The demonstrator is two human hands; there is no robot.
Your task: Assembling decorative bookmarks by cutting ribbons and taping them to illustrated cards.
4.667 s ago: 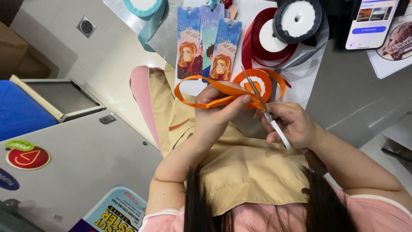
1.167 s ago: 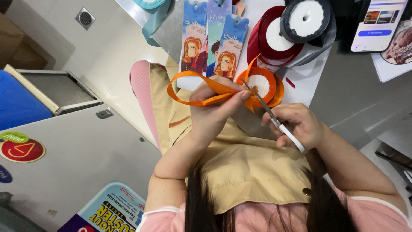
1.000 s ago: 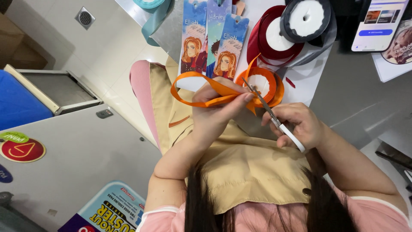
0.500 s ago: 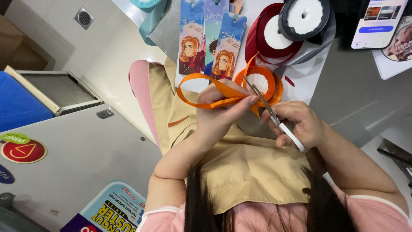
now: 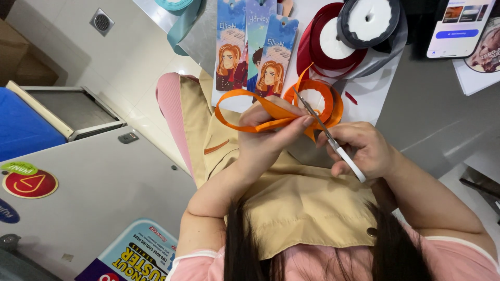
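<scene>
My left hand pinches a looped length of orange ribbon between thumb and fingers, over my lap. The ribbon runs back to an orange spool lying at the table's near edge. My right hand grips white-handled scissors; their blades point up and left and reach the ribbon close to my left fingertips. A beige apron covers my lap under both hands.
On the white table sheet lie three illustrated bookmarks, a dark red ribbon spool, a grey spool and a teal one. A phone rests at the upper right. A grey appliance top sits on the left.
The ribbon loop has shifted slightly and the scissors' blades have stayed at the ribbon beside my left fingers. Both hands have kept their grips; the view has drifted a little.
</scene>
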